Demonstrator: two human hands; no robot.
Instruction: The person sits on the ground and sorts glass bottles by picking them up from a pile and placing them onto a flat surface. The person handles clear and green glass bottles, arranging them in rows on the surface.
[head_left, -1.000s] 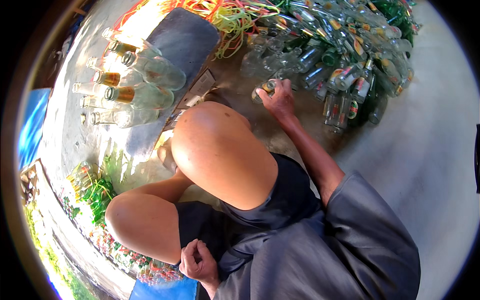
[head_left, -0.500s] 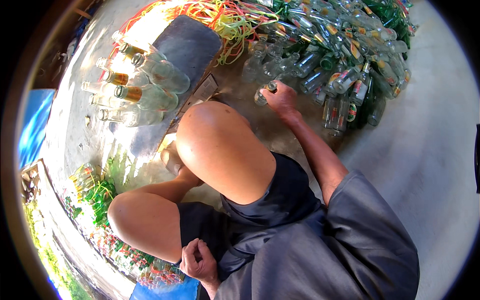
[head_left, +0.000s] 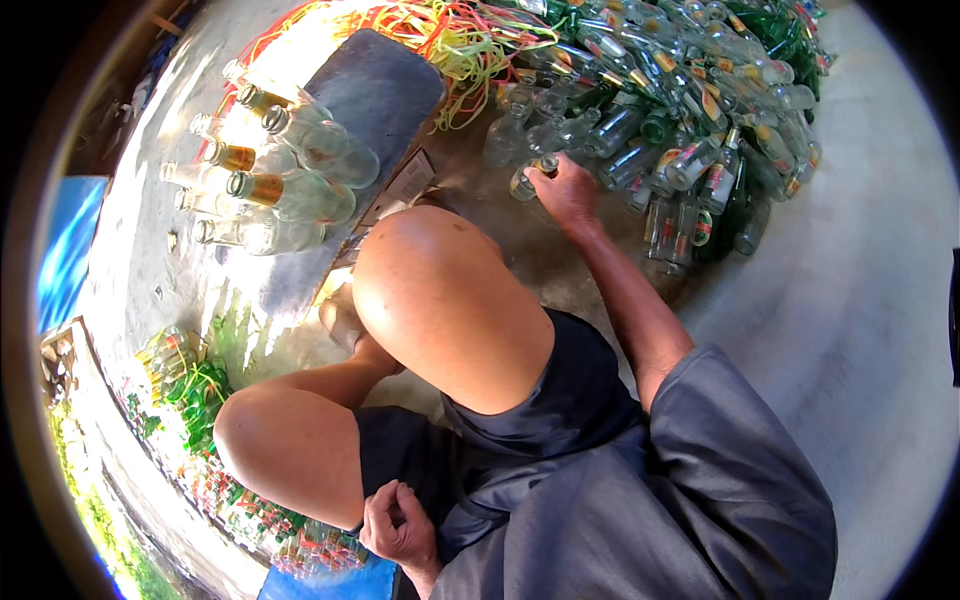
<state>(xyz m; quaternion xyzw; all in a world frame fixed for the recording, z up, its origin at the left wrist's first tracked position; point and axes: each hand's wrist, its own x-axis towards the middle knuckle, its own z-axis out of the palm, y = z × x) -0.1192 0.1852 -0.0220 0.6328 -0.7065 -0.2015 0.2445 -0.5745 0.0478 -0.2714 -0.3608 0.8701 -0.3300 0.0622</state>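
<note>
A clear glass bottle point(head_left: 522, 186) stands on the floor at the near edge of a bottle pile. The fingers of my right hand point(head_left: 566, 190) are closed round its neck. My left hand point(head_left: 400, 522) rests against my thigh by the hem of the dark shorts; its fingers are curled in and nothing shows in them. Several clear bottles point(head_left: 335, 150), some with orange foil on the neck, stand close together on a dark board point(head_left: 375, 85) left of my knee.
A large heap of clear and green bottles point(head_left: 690, 100) fills the far right. Tangled red and yellow plastic straps point(head_left: 470, 50) lie beyond the board. More bundled bottles point(head_left: 190, 385) are at the lower left, and a cardboard piece point(head_left: 410, 178) sits beside the board.
My right hand has shifted very slightly left and toward the far side, with the bottle still in its grip. The left hand stays in place.
</note>
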